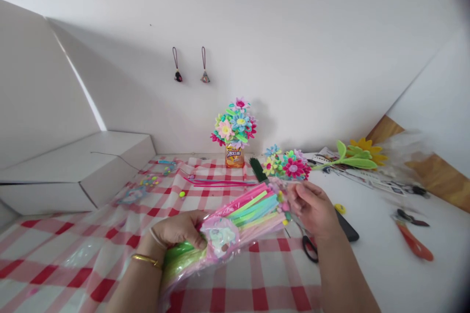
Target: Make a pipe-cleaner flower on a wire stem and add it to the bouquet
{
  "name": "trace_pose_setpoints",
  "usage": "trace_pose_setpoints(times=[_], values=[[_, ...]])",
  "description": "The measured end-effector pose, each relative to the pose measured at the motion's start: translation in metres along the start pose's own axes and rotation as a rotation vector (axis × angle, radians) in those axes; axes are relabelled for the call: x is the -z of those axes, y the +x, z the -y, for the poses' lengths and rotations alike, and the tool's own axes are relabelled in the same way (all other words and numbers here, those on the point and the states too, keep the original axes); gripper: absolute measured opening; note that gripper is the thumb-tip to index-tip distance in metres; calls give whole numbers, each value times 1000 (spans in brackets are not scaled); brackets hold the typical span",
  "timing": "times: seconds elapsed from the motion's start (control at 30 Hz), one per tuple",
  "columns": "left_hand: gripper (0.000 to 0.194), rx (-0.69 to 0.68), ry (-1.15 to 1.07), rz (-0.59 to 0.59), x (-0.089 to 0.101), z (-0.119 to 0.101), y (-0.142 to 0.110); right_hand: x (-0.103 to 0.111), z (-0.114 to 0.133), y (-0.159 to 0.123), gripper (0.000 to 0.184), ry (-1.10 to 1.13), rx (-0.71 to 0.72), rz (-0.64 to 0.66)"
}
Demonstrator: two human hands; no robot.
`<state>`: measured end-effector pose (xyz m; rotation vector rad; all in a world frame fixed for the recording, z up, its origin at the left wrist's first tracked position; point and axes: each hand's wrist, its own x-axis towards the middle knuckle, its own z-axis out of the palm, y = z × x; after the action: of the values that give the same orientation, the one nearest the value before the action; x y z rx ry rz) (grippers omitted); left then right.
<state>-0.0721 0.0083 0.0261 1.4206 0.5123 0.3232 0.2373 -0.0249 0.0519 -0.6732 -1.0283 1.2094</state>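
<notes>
A clear plastic bag of pipe cleaners (253, 208) lies slantwise in front of me, above the tablecloth. Pink, blue, green and yellow stems show through it, with small pompoms at its upper right end and a pastel label (220, 238) across its middle. My left hand (181, 230) is closed round the lower left part, thumb on top near the label. At the pompom end, the curled fingers of my right hand (310, 205) pinch the clear plastic; the fingertips are partly hidden. Black-handled scissors (310, 248) lie just below my right hand, partly covered.
A bottle vase (234, 156) of fuzzy flowers (237, 124) stands by the wall. More flowers (293, 166) lie beside dark green stems (258, 170). At right are a sunflower (365, 151), a phone (347, 227) and orange-handled pliers (413, 239). A white box (121, 161) sits left.
</notes>
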Motion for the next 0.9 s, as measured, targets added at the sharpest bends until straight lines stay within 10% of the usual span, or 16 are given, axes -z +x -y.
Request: trace_pose_setpoints(times=[0.17, 0.9], values=[[48, 41, 16, 2, 0, 0, -2, 16, 4, -6, 29, -34, -145, 233], [49, 64, 159, 50, 26, -4, -8, 5, -7, 2, 32, -541, -263, 209]])
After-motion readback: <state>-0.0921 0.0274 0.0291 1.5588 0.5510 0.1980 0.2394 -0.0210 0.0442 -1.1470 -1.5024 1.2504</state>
